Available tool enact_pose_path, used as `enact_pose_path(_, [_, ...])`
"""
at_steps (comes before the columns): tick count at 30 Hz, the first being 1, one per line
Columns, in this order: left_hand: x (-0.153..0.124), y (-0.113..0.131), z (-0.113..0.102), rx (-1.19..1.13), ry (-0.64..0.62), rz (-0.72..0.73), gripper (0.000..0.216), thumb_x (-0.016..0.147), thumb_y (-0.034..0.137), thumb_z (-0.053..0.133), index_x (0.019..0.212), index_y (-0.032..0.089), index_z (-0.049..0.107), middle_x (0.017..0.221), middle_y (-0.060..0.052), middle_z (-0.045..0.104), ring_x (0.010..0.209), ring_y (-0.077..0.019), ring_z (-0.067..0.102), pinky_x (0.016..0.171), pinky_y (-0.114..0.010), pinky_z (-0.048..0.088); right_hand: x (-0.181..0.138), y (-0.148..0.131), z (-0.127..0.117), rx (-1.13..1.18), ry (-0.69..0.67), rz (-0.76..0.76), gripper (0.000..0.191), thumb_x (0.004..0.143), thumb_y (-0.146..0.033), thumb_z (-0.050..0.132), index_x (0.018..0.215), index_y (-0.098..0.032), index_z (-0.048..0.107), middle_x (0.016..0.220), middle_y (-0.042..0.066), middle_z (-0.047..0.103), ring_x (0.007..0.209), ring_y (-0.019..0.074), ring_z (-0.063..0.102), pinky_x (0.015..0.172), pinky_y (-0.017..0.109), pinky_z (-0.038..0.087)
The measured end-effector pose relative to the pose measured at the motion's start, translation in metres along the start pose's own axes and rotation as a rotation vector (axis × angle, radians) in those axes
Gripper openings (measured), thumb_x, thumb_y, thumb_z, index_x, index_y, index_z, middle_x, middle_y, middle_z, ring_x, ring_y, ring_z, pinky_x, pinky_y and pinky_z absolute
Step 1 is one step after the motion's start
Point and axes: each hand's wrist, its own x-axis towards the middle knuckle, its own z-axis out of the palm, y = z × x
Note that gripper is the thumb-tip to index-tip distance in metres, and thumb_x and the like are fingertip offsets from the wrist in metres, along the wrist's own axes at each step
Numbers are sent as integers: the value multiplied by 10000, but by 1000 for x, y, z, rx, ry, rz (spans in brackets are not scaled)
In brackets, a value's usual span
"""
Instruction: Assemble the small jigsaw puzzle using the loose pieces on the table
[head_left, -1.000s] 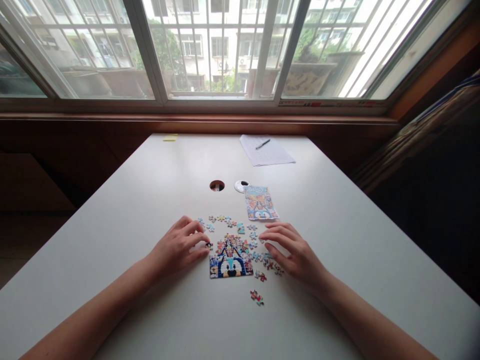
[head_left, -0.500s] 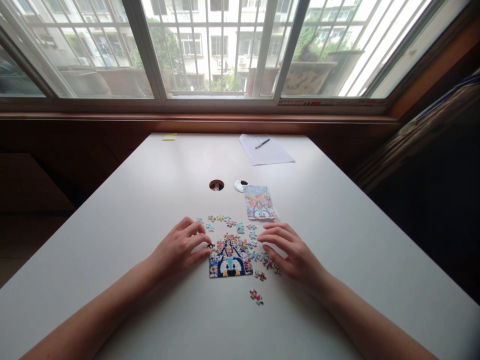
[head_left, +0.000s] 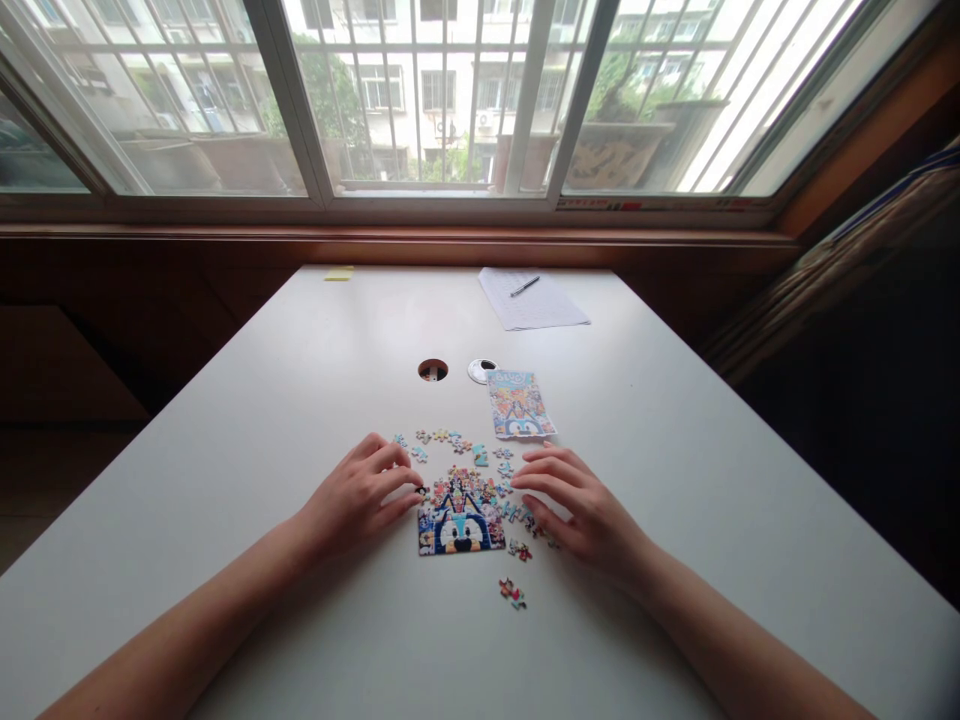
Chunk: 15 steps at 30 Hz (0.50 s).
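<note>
Just nearer than the assembled puzzle block [head_left: 460,528], one stray piece [head_left: 513,592] lies alone. Left of the block, my left hand [head_left: 360,497] sets its fingertips on a small piece [head_left: 424,491] at the upper-left corner; pinched or merely touched, I cannot tell. Right of the block, my right hand [head_left: 585,505] lies flat, released, hiding some loose pieces [head_left: 519,549]. Beyond the block: the reference card [head_left: 520,405].

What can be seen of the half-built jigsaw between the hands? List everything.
The partly assembled colourful cardboard jigsaw lies flat on the white table. Its lower rows form a rectangle showing a blue cartoon face; the top edge is ragged, unfinished. The left hand touches its upper left corner; the right hand rests beside its right side.
</note>
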Motion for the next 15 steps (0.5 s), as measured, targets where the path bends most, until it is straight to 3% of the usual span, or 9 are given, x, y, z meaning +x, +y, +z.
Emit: enact_pose_path(15, [-3, -3, -1, -30, -28, 20, 196, 972, 211, 598, 1137, 256, 694, 1048, -74, 634, 979, -231, 510, 864, -372, 487, -2, 2, 2, 15, -61, -63, 282, 942, -137, 603, 1195, -254, 649, 1110, 76, 714, 1162, 269, 608, 1013, 518, 539])
